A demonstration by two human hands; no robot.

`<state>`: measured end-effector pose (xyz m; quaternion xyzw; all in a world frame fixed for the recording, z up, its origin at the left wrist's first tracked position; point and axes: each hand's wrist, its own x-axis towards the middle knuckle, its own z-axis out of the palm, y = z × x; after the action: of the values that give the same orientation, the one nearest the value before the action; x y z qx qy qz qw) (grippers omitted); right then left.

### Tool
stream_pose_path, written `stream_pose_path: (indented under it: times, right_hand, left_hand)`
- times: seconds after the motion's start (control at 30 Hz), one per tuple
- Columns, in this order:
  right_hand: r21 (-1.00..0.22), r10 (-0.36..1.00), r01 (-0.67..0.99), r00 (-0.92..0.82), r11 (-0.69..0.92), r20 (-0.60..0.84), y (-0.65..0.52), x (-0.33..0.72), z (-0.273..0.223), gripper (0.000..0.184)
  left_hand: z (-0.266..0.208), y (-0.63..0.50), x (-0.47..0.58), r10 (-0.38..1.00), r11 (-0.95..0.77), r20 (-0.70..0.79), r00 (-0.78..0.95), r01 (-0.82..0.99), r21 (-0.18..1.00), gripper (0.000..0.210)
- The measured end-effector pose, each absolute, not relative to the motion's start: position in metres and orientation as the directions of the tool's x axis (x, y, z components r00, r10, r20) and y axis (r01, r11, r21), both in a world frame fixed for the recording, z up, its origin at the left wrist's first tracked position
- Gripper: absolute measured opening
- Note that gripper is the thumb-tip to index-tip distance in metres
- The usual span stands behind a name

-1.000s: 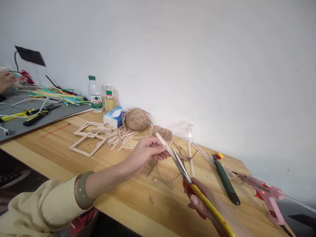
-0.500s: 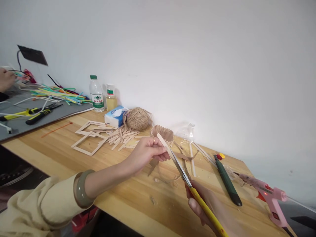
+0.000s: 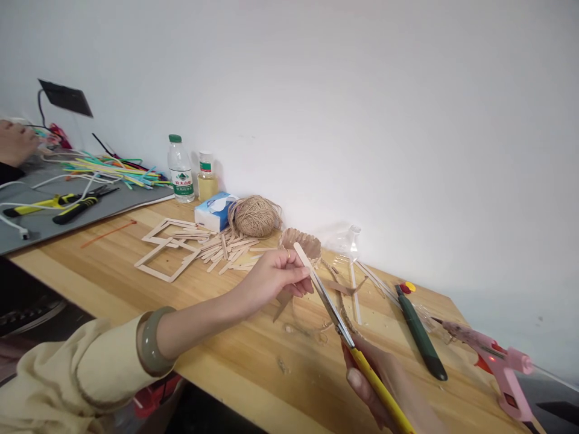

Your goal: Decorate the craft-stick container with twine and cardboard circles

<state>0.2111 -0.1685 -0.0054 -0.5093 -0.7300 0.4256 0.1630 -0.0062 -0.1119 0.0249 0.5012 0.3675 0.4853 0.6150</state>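
Between the thumb and fingers of my left hand (image 3: 280,274) is a wooden craft stick (image 3: 301,254), its rounded end pointing up and away. My right hand (image 3: 377,380) is wrapped around the yellow handles of a pair of scissors (image 3: 335,316). The scissor blades lie along the lower end of the stick, close to my left fingertips; whether they cut into it I cannot tell. Behind my left hand stands a small basket-like piece (image 3: 301,242) of brown strip. A braided cord and brown paper strips (image 3: 346,288) lie under and beside the blades.
Craft sticks (image 3: 230,250), two stick frames (image 3: 167,262), a twine ball (image 3: 254,217), a tissue pack (image 3: 212,212) and a water bottle (image 3: 181,172) lie left. A green cutter (image 3: 420,334) and a pink glue gun (image 3: 497,361) lie right. Another person's hand (image 3: 17,143) is far left.
The view has shifted slightly, so most things sit a little further right. Both hands keep their holds on the craft stick and scissors, with hardly any change between them.
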Motion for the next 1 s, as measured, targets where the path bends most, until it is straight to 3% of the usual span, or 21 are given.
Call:
stream_pose_path:
  times: [0.3,1.0]
  right_hand:
    - [-0.777,0.893,0.617,-0.412,0.127,-0.181,-0.17,0.216,-0.011,0.06]
    - [-0.758,0.903,0.65,-0.355,0.053,-0.242,-0.178,0.211,-0.004,0.059]
  left_hand:
    - [0.028,-0.1,-0.016,0.985,-0.052,0.089,0.147,-0.242,0.969,0.022]
    - [0.028,-0.101,-0.018,0.983,-0.036,0.08,0.163,-0.254,0.967,0.022]
